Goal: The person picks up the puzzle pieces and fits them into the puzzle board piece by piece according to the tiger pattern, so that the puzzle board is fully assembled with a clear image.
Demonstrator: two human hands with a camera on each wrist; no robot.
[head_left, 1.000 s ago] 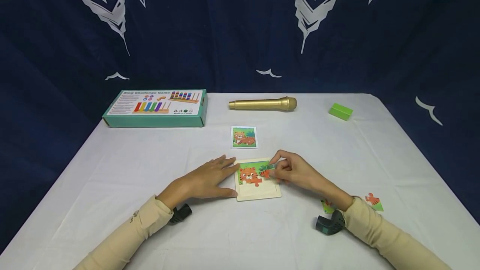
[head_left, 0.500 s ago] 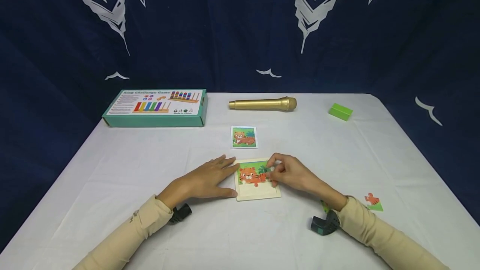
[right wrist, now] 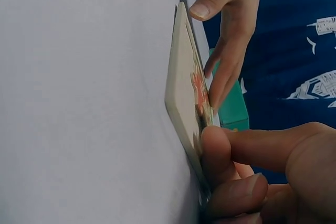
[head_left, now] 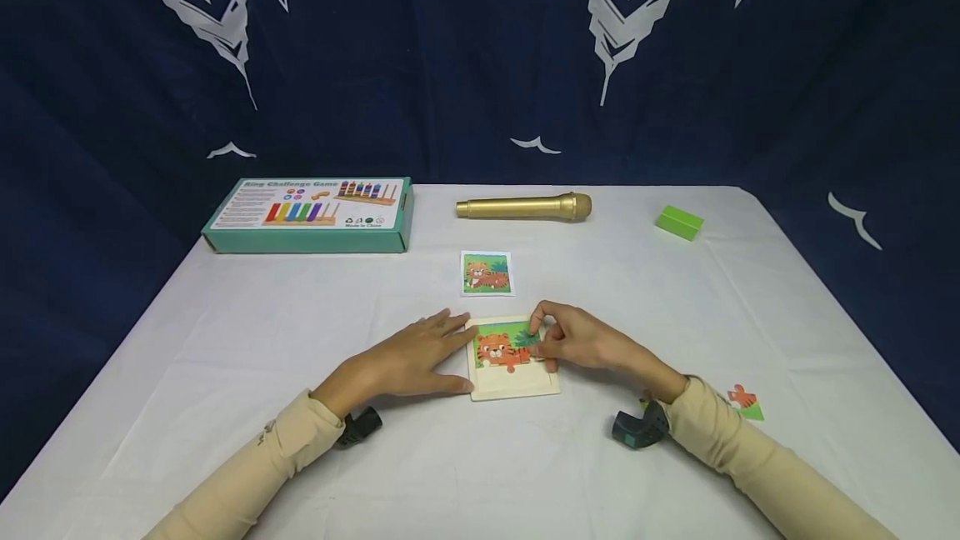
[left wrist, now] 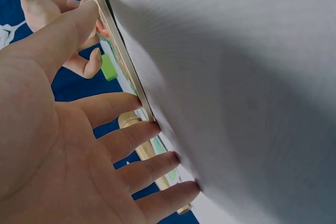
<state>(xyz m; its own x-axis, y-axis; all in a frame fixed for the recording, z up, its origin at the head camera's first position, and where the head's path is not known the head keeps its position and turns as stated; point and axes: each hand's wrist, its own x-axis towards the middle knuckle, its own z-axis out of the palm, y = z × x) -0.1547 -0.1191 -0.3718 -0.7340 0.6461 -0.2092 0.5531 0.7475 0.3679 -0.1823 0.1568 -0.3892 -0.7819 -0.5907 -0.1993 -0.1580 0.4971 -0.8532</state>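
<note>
A wooden puzzle board [head_left: 516, 386] lies on the table, its upper part filled with pieces of an orange tiger on green. My left hand [head_left: 416, 357] rests at the board's left edge, fingers spread and straight, thumb at the lower left corner. In the left wrist view the fingertips [left wrist: 142, 103] meet the board's edge. At the upper right of the board my right hand [head_left: 581, 338] pinches a puzzle piece [head_left: 527, 338] with a dark green plant and tiger stripes, partly hidden by the fingers. The right wrist view shows thumb and fingers bent close over the board.
A loose tiger piece [head_left: 745, 401] lies at the right; another is mostly hidden under the right wrist. Behind the board sits a tiger picture card [head_left: 487, 274]. Farther back are a Ring Challenge Game box [head_left: 311, 215], a gold microphone [head_left: 523, 207] and a green block [head_left: 679, 222].
My right hand has moved slightly left, bringing the plant-and-stripes piece down into the board's upper right, level beside the other pieces. My left hand has stayed in place.
</note>
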